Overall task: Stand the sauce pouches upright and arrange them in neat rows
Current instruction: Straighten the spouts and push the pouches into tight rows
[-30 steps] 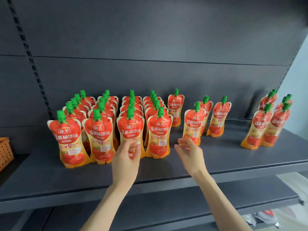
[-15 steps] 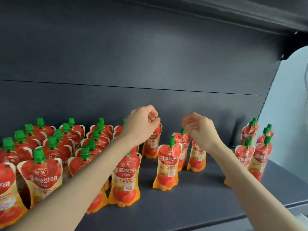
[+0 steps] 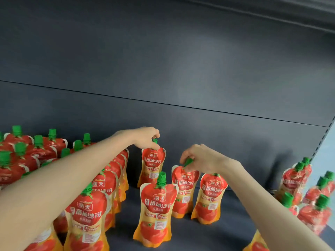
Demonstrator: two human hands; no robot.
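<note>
The fingers (image 3: 156, 134) of my left hand (image 3: 143, 137) curl over the green cap (image 3: 155, 141) of the rear pouch (image 3: 153, 165) and pinch it. That pouch stands upright near the back panel (image 3: 181, 69), just right of the packed rows. The fingers (image 3: 183, 157) of my right hand (image 3: 203, 158) pinch the tilted cap (image 3: 188, 162) of the middle pouch (image 3: 184, 189), which stands on the shelf (image 3: 208, 236) a little nearer to me and leans slightly. Just beside it on the right stands another pouch (image 3: 210, 198), its top tucked under my right wrist. In front of these, a single front pouch (image 3: 156, 209) stands upright by itself, label facing me. Under my left forearm the packed rows (image 3: 105, 182) run front to back, caps green and labels forward, with more of them off to the left. Far to the right, well apart from the two I hold, a blurred cluster (image 3: 308, 192) of pouches stands near the shelf's end.
</note>
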